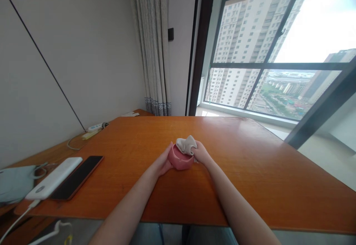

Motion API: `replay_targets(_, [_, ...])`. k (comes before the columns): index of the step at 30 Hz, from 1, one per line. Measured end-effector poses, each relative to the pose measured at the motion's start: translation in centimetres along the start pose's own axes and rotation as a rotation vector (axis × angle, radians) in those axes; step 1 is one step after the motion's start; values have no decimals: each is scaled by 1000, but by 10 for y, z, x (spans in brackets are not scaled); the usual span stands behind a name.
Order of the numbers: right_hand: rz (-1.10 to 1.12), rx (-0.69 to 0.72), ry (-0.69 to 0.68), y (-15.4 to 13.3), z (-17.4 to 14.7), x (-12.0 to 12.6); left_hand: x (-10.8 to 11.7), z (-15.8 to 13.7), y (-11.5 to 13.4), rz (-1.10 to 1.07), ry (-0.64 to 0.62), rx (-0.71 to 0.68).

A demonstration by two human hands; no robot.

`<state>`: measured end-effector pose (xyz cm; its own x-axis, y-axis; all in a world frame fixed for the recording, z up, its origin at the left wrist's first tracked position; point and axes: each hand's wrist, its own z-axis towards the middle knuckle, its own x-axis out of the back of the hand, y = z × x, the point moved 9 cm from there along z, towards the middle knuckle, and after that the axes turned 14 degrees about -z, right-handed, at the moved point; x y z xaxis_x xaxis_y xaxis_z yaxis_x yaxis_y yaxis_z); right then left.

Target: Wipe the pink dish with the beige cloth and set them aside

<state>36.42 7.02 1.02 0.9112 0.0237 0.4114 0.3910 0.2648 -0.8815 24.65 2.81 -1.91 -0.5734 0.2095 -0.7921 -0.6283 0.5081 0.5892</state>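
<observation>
A pink bowl [180,163] with an angular rim is at the middle of the wooden table, tipped slightly towards me. My left hand [166,160] grips its left side, the thumb near the rim. Bunched in my right hand [200,153] is a pale grey cloth [187,144], which lies over the bowl's far right rim and partly inside it. The cloth and bowl hide some of the right fingers. Whether the bowl's base touches the table I cannot tell.
On the left of the table [125,178] lie a black phone [78,177] and a white power bank [54,178] with a cable. A grey pouch [16,183] sits beyond them. A power strip [95,127] rests by the wall; a large window [264,65] stands at the right.
</observation>
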Motion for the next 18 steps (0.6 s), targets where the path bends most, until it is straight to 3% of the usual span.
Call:
replay_targets(3, [-2,22,-24,-2,-1,-2,11,2,-3,29,124,5])
replay_targets(6, [18,67,64,-6,-1,-4,19,5,9,-21,215,-123])
replay_targets(11, [28,97,145,-8,-5,-19,29,4,35,-108,245,-394])
replay_targets(14, [35,66,145,-2,-4,-28,25,2,40,-128,187,-461])
replay_targets(18, [67,35,192,6,-1,-17,2,4,32,-139,-19,-342])
